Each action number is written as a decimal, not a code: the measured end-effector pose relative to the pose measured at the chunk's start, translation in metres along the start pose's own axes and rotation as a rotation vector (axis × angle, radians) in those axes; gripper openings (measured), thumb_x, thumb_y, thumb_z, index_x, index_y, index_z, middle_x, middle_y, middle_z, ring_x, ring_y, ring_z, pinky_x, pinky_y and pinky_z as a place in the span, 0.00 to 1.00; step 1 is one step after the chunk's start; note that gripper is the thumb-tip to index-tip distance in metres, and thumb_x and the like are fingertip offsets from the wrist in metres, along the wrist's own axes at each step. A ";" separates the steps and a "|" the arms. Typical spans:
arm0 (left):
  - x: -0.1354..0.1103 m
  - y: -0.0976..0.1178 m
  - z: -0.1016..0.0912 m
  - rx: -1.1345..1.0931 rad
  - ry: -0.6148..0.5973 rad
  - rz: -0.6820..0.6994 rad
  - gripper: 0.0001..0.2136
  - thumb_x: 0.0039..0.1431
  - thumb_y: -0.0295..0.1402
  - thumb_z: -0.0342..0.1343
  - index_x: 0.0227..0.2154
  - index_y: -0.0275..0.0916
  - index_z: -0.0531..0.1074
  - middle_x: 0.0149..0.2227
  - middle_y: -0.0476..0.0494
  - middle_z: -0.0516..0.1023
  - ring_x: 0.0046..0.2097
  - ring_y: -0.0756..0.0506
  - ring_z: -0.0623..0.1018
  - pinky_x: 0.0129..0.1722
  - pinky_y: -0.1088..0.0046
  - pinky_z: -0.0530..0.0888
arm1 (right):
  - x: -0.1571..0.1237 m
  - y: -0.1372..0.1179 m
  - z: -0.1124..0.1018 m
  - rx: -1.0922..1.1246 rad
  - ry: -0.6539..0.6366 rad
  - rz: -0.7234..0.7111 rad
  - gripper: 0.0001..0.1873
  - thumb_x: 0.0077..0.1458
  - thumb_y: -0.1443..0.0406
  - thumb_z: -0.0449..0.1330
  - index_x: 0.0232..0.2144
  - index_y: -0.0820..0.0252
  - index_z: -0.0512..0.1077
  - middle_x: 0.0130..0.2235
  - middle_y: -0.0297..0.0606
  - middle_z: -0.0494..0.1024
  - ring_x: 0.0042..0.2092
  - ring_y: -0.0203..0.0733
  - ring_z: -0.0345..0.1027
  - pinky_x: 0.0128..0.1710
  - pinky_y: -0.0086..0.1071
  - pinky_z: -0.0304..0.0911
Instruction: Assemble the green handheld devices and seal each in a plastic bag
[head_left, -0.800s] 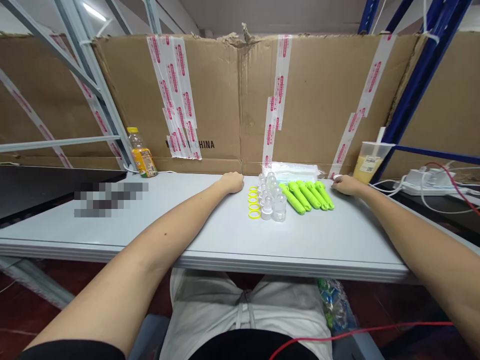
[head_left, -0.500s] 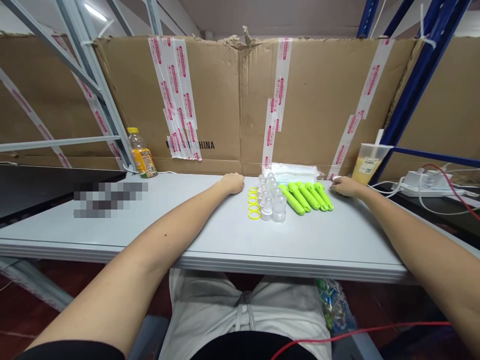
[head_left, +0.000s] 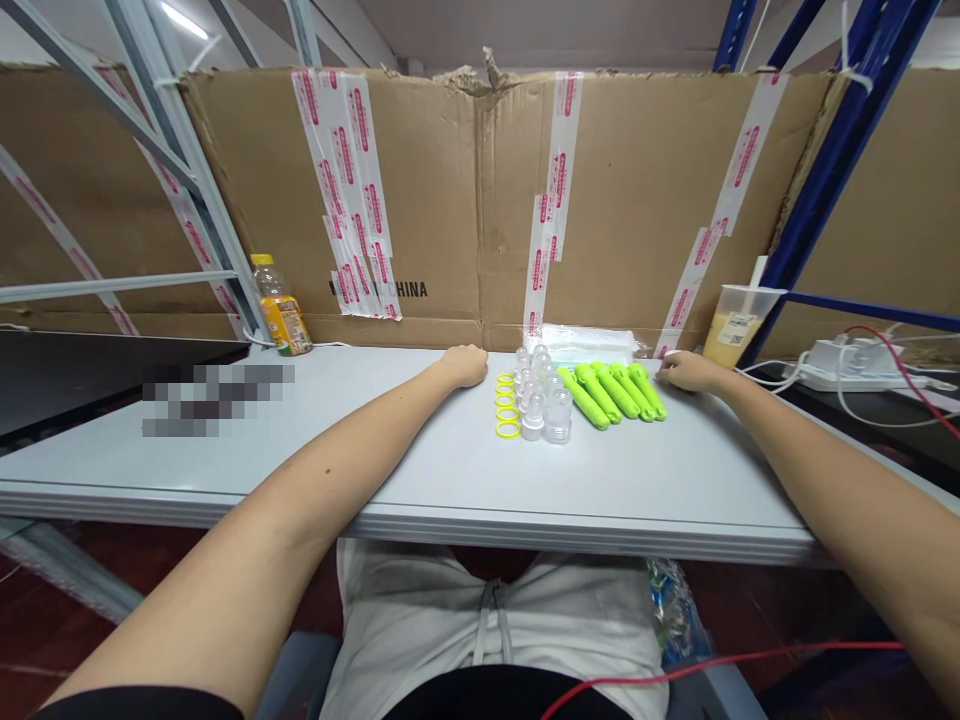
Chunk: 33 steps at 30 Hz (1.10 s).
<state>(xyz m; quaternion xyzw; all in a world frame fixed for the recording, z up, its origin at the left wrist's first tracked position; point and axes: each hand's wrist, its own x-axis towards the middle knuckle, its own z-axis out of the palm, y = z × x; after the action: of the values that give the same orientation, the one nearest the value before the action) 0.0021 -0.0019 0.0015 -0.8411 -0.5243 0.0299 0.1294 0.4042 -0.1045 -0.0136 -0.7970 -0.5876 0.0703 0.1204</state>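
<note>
My left hand (head_left: 465,366) rests on the table as a loose fist, just left of a column of yellow rings (head_left: 507,414). Beside the rings stand rows of small clear plastic domed pieces (head_left: 532,417) and wider clear caps (head_left: 557,416). Several bright green, tube-shaped pieces (head_left: 616,392) lie slanted side by side to their right. My right hand (head_left: 686,371) sits at the far right of these green pieces, apart from them, with fingers curled in. Nothing shows in either hand.
A clear plastic packet (head_left: 589,345) lies behind the parts. A drink cup with a straw (head_left: 739,328) stands beside my right hand, near a white power strip (head_left: 844,372) and cables. At back left stands a juice bottle (head_left: 283,315). Cardboard (head_left: 630,200) walls the table's back edge.
My right hand has shifted very slightly left. My left hand and the parts on the table stay in place, while the camera view has moved a little.
</note>
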 end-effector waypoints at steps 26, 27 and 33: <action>-0.015 -0.011 -0.038 -0.192 -0.141 0.102 0.15 0.55 0.37 0.54 0.41 0.34 0.77 0.46 0.32 0.80 0.45 0.39 0.79 0.46 0.67 0.73 | -0.034 -0.052 -0.019 0.212 0.040 -0.041 0.11 0.58 0.61 0.61 0.37 0.66 0.70 0.29 0.44 0.77 0.21 0.38 0.71 0.17 0.29 0.66; -0.019 -0.014 -0.046 -0.225 -0.182 0.125 0.14 0.55 0.37 0.54 0.38 0.34 0.77 0.40 0.34 0.81 0.40 0.41 0.80 0.42 0.68 0.74 | -0.032 -0.050 -0.018 0.203 0.036 -0.033 0.12 0.57 0.61 0.61 0.37 0.67 0.70 0.30 0.45 0.77 0.21 0.38 0.71 0.17 0.30 0.67; -0.052 -0.006 -0.090 -0.392 -0.507 0.271 0.12 0.50 0.41 0.59 0.24 0.36 0.74 0.28 0.41 0.79 0.29 0.46 0.76 0.32 0.69 0.71 | -0.021 -0.044 -0.010 0.180 -0.013 0.004 0.17 0.54 0.61 0.64 0.41 0.69 0.70 0.33 0.50 0.79 0.22 0.42 0.73 0.17 0.33 0.68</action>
<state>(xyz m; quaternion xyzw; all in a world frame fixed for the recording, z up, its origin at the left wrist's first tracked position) -0.0096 -0.0629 0.0857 -0.8776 -0.4192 0.1535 -0.1744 0.3599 -0.1129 0.0074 -0.7838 -0.5780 0.1281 0.1878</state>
